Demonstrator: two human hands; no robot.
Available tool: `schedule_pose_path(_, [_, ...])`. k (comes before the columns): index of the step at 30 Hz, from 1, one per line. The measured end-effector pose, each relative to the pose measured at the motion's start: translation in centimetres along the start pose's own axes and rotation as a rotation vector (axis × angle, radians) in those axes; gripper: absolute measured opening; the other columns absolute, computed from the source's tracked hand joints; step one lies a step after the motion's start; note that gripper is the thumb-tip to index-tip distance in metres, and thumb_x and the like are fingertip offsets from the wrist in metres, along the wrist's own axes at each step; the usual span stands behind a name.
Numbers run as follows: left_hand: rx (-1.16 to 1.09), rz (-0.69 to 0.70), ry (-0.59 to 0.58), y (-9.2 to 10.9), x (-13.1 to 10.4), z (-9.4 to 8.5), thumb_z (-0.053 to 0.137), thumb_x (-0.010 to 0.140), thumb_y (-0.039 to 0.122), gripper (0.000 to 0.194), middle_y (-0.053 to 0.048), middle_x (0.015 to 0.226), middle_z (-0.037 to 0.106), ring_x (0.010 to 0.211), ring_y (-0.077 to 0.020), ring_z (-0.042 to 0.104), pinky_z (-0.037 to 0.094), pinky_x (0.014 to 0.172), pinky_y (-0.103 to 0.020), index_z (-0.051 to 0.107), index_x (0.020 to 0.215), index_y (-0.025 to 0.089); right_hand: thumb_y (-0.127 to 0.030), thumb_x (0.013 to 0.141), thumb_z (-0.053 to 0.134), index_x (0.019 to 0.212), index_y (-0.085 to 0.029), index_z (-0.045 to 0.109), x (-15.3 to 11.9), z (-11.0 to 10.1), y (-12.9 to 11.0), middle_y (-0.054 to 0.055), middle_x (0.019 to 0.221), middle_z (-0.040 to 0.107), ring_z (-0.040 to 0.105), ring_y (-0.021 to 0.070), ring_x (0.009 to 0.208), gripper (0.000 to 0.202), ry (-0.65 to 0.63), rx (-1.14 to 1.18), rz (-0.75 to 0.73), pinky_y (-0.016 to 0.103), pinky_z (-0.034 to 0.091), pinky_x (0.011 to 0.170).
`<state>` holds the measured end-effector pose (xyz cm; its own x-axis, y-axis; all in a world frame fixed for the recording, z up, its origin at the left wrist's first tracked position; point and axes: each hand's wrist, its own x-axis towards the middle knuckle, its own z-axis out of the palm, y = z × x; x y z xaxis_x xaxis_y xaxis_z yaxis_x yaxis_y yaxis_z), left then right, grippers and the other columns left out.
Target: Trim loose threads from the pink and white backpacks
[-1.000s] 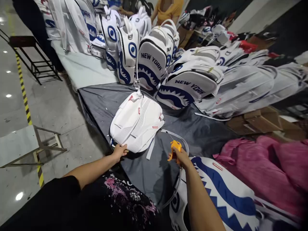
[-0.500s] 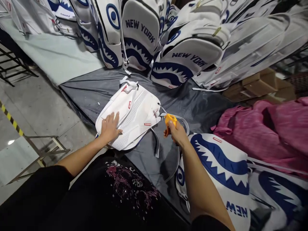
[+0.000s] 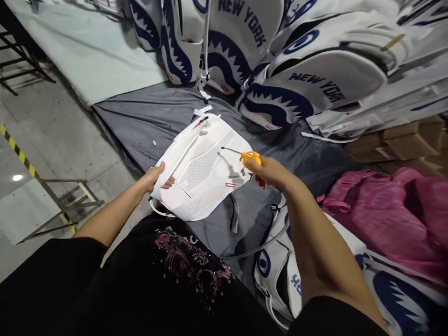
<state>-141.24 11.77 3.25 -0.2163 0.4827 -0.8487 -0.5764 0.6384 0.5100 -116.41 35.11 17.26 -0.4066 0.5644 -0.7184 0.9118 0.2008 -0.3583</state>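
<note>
On the grey cloth-covered surface (image 3: pixel 147 116), near its left edge, a white perforated backpack (image 3: pixel 203 170) lies back-side up. The left hand (image 3: pixel 156 176) closes its grip on the near-left edge; the right hand (image 3: pixel 271 171) grips an orange nozzle tool (image 3: pixel 250 157) over it.
</note>
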Motion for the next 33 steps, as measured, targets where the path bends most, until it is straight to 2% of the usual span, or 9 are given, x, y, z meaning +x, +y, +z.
schedule_pose_path(6, [0.113,-0.058,0.042,0.7,1.7,0.5,0.024,0.104,0.054,0.065,-0.014,0.065,0.07,0.049,-0.0183,0.062,0.056,0.051,-0.03,0.068,0.088,0.009,-0.043,0.103,0.05,0.111,-0.015,0.062,0.7,0.6,-6.4,-0.003,0.054,0.052,0.048,0.0103,0.041,0.031,-0.023,-0.084,-0.114,0.02,0.039,0.043])
schedule_pose_path(9, [0.237,-0.008,0.092,0.8,1.6,0.7,0.026,0.104,0.051,0.06,-0.015,0.071,0.071,0.053,-0.0199,0.063,0.057,0.057,-0.033,0.067,0.103,0.007,-0.043,0.101,0.055,0.112,-0.017,0.062,-0.3,1.2,-7.6,-0.003,0.056,0.054,0.05,0.0103,0.042,0.029,-0.22,-0.144,-0.119,0.02,0.041,0.045])
schedule_pose_path(12, [0.386,0.137,0.173,0.4,-0.1,2.2,0.036,0.103,0.046,0.051,-0.022,0.106,0.072,0.094,-0.0291,0.071,0.057,0.087,-0.045,0.058,0.131,0.008,-0.043,0.101,0.057,0.115,-0.017,0.062,-0.3,0.1,-6.4,-0.002,0.058,0.058,0.051,0.0113,0.043,0.03,-0.107,-0.274,-0.053,0.022,0.042,0.047])
schedule_pose_path(16, [1.041,0.662,0.266,-2.4,-4.4,7.0,0.06,0.095,0.036,0.071,-0.023,0.162,0.032,0.152,-0.0416,0.027,0.021,0.121,-0.062,0.032,0.158,0.021,-0.04,0.104,0.046,0.117,-0.007,0.062,0.6,-3.7,-1.9,0.008,0.069,0.066,0.056,0.012,0.048,0.039,0.188,-0.46,0.115,0.024,0.041,0.054])
schedule_pose_path(18, [1.396,0.906,0.156,-4.7,-6.0,9.9,0.068,0.09,0.042,0.086,-0.019,0.17,0.009,0.157,-0.043,0.006,0.009,0.123,-0.065,0.024,0.162,0.024,-0.04,0.105,0.042,0.116,-0.005,0.063,0.2,-4.6,0.0,0.011,0.071,0.068,0.057,0.0124,0.049,0.042,0.219,-0.528,0.185,0.025,0.041,0.056])
schedule_pose_path(20, [1.525,0.917,-0.034,-6.9,-6.6,12.2,0.078,0.082,0.043,0.098,-0.018,0.171,0.0,0.157,-0.0426,0.001,0.008,0.124,-0.064,0.024,0.162,0.023,-0.042,0.104,0.044,0.118,-0.008,0.063,-1.2,-4.0,1.1,0.009,0.07,0.068,0.058,0.0136,0.049,0.041,0.142,-0.532,0.184,0.025,0.041,0.055])
schedule_pose_path(25, [0.98,0.604,-0.094,-8.5,-4.2,13.7,0.071,0.081,0.012,0.07,-0.02,0.162,0.035,0.151,-0.0401,0.03,0.029,0.121,-0.06,0.051,0.148,0.018,-0.049,0.1,0.05,0.119,-0.017,0.063,-7.9,0.4,3.8,0.001,0.057,0.062,0.058,0.0172,0.044,0.04,0.031,-0.49,0.142,0.026,0.041,0.05])
schedule_pose_path(30, [0.696,0.454,-0.082,-7.4,-2.6,11.0,0.044,0.101,0.046,0.041,-0.018,0.099,0.074,0.078,-0.0267,0.072,0.061,0.07,-0.042,0.066,0.118,0.015,-0.052,0.099,0.05,0.118,-0.018,0.062,-13.8,3.7,9.8,-0.002,0.052,0.056,0.053,0.016,0.041,0.04,-0.236,-0.081,0.075,0.026,0.041,0.046])
schedule_pose_path(33, [0.617,0.425,-0.014,-8.5,-3.2,11.1,0.037,0.102,0.049,0.047,-0.015,0.087,0.071,0.063,-0.0225,0.066,0.058,0.061,-0.038,0.062,0.121,0.015,-0.049,0.1,0.047,0.118,-0.017,0.061,-14.2,3.9,11.6,0.0,0.054,0.057,0.054,0.0163,0.044,0.039,0.011,-0.07,0.099,0.026,0.04,0.047])
